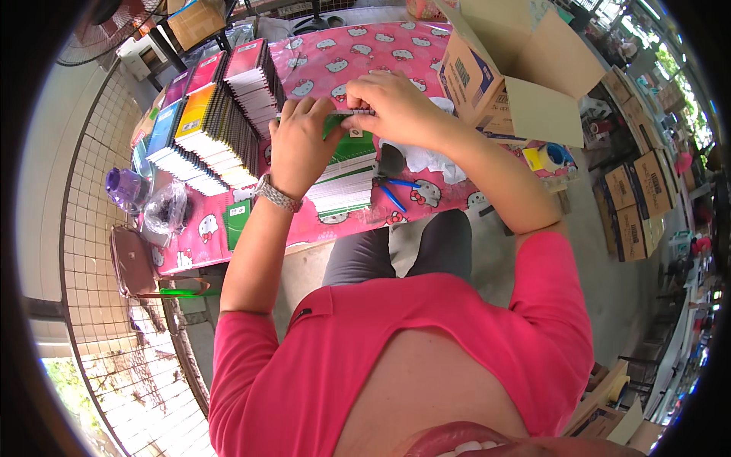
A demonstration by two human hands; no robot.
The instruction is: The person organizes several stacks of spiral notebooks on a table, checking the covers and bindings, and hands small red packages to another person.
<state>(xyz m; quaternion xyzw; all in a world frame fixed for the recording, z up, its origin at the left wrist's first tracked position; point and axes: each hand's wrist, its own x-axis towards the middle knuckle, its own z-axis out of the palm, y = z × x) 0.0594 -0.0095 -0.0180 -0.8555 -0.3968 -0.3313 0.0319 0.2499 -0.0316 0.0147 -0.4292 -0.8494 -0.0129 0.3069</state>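
Note:
Over a stack of green notebooks [340,190] at the front of the table, both of my hands are raised with fingers bent. My left hand [306,141] grips the left end of a green spiral notebook [335,119], which shows only as a narrow edge between the hands. At its right end, my right hand [390,105] pinches the dark coil binding [358,112]. Most of this notebook is hidden behind my fingers. Pliers with blue handles [394,196] lie just right of the stack, beside a dark rounded object [392,160].
Tall stacks of coloured spiral notebooks [205,122] stand at the left. An open cardboard box [476,84] takes up the right side, near white cloth or plastic [434,160] and a tape roll [553,157]. A purple jar [126,189] and a bagged black item [166,209] sit far left.

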